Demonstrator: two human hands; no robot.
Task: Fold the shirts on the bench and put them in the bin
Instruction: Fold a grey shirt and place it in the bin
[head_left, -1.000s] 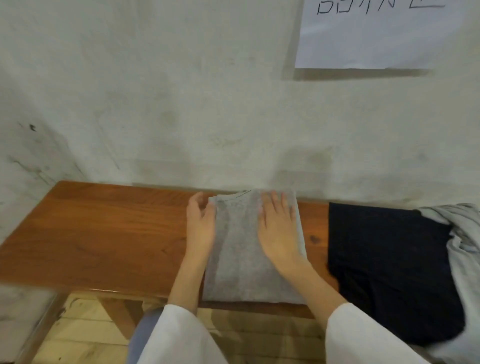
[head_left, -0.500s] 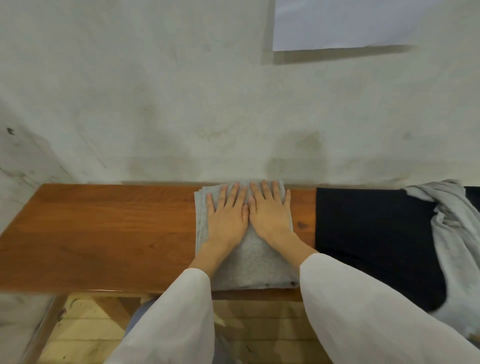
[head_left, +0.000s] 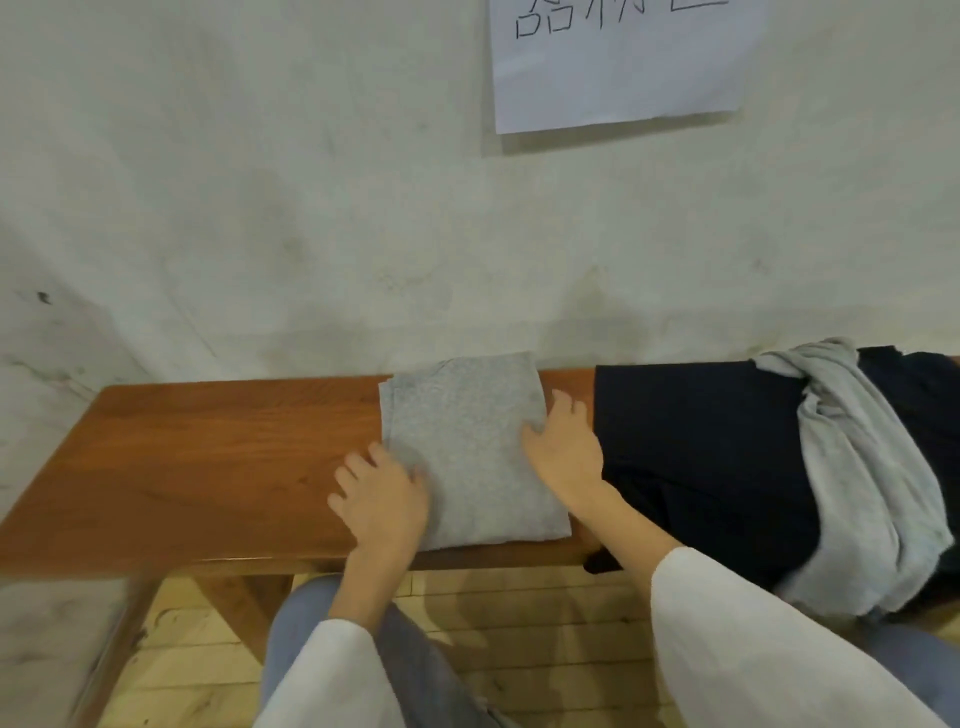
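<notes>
Grey shirt (head_left: 467, 447), hands (head_left: 382, 499) (head_left: 563, 452) now at edges.

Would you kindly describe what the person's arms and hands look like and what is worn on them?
Both arms wear loose white long sleeves, the left sleeve and the right sleeve, with wide plain cuffs that leave the wrists bare. The left hand and right hand are bare: no gloves, and no ring or watch shows.

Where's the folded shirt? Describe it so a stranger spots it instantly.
Find the long wooden bench against the wall. Mid-bench lies a grey shirt. It alone is a neat flat rectangle; the dark shirt and crumpled pale shirt to its right are unfolded.
</notes>
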